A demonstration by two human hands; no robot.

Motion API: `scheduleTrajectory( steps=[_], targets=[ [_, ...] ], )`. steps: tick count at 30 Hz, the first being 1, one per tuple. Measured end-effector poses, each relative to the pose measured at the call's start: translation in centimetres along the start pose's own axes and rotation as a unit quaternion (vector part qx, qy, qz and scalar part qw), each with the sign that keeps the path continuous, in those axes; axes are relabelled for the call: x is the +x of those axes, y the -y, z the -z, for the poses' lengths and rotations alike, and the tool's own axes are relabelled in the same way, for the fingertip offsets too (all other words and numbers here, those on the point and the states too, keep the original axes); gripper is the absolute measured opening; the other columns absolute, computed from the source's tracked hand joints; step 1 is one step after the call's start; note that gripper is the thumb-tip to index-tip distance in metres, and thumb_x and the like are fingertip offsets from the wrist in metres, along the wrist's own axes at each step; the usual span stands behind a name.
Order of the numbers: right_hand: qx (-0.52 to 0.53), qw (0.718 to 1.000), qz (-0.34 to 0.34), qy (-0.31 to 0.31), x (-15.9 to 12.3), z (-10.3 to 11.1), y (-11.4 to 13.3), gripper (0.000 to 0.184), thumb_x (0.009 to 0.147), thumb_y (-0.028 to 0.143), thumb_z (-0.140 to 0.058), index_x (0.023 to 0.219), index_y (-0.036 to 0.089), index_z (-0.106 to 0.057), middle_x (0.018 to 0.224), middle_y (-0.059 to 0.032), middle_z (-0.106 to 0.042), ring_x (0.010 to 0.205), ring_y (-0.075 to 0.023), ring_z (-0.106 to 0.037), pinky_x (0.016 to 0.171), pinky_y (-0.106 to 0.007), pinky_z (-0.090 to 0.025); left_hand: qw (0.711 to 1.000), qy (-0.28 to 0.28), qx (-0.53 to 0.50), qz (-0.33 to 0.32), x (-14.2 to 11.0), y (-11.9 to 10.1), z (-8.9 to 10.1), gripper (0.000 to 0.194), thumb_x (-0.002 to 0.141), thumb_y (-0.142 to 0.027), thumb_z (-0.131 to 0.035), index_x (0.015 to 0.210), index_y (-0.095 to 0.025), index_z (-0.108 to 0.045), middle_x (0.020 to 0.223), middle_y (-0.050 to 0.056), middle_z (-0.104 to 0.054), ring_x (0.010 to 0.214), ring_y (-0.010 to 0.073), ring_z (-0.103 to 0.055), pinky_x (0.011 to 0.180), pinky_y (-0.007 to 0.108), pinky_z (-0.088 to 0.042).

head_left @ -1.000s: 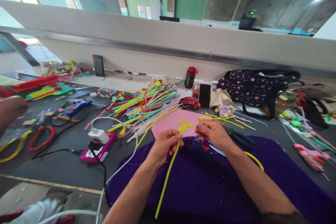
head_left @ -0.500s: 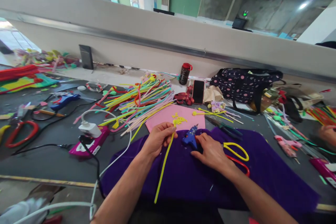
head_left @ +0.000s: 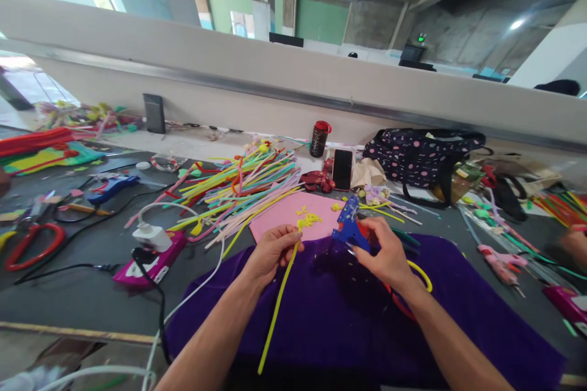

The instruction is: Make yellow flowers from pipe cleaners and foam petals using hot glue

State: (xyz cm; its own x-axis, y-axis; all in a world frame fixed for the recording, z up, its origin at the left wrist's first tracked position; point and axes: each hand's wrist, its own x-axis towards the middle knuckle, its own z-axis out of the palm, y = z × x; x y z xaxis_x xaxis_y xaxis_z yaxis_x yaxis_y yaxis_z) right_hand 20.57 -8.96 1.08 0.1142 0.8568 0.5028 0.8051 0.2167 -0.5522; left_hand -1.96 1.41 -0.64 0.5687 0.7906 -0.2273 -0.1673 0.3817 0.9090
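My left hand (head_left: 275, 252) pinches a yellow pipe cleaner (head_left: 278, 305) near its top, and the long stem hangs down toward me. Small yellow bits (head_left: 309, 219) show just above those fingertips, against a pink sheet (head_left: 270, 215). In my right hand (head_left: 386, 253) is a blue glue gun (head_left: 351, 227), gripped by its body with the nozzle tilted up. Beneath both hands spreads a dark purple cloth (head_left: 293, 330). Scissors with yellow and red handles (head_left: 422, 275) lie on it, partly hidden by my right forearm.
A heap of coloured pipe cleaners (head_left: 238, 186) lies beyond my left hand. Farther back are a bottle (head_left: 320, 139), a phone (head_left: 342, 169) and a dotted bag (head_left: 413, 156). A magenta power strip (head_left: 149, 266) with cables sits at left. Another person's hand (head_left: 575, 241) is at far right.
My right hand went down to the glue gun on the cloth, took hold of it and lifted it. My left hand keeps its pinch on the yellow pipe cleaner.
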Motion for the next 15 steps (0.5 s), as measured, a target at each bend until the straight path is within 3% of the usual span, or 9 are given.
scheduleTrajectory(
  steps=[4,9,13,15],
  targets=[
    [-0.031,0.997,0.063,0.014,0.1,-0.3,0.4,0.043,0.068,0.017,-0.059,0.109,0.021,-0.049,0.104,-0.0090,-0.051,0.082,-0.0209,-0.054,0.067,-0.032,-0.047,1.000,0.005,-0.003,-0.004,0.0,0.1,0.2,0.021,0.069,-0.031,-0.065,0.068,-0.013,-0.053,0.053,-0.001,-0.060,0.032,0.0015,-0.039,0.030,0.012,-0.024],
    [-0.042,0.995,0.089,0.019,0.3,-0.7,0.5,0.044,0.070,0.019,-0.059,0.112,0.020,-0.048,0.105,-0.0098,-0.051,0.078,-0.0195,-0.055,0.068,-0.033,-0.048,1.000,0.005,-0.006,-0.012,0.0,0.2,0.3,0.021,0.070,-0.031,-0.065,0.067,-0.013,-0.053,0.054,-0.001,-0.060,0.032,0.0011,-0.039,0.030,0.012,-0.024],
    [-0.042,0.993,0.112,0.004,0.3,-1.1,0.4,0.047,0.070,0.021,-0.059,0.114,0.019,-0.044,0.111,-0.0120,-0.053,0.095,-0.0250,-0.054,0.077,-0.037,-0.047,1.000,0.002,-0.011,-0.012,0.0,0.2,0.2,0.022,0.070,-0.032,-0.064,0.067,-0.013,-0.054,0.055,0.000,-0.061,0.032,0.0011,-0.039,0.030,0.012,-0.023],
    [-0.037,0.993,0.113,0.013,0.2,-1.5,0.2,0.047,0.070,0.020,-0.059,0.114,0.019,-0.044,0.108,-0.0113,-0.056,0.095,-0.0248,-0.055,0.078,-0.037,-0.047,1.000,0.005,-0.004,-0.013,0.0,0.2,0.2,0.022,0.071,-0.032,-0.063,0.067,-0.012,-0.055,0.055,0.001,-0.062,0.032,0.0008,-0.038,0.030,0.012,-0.023]
  ],
)
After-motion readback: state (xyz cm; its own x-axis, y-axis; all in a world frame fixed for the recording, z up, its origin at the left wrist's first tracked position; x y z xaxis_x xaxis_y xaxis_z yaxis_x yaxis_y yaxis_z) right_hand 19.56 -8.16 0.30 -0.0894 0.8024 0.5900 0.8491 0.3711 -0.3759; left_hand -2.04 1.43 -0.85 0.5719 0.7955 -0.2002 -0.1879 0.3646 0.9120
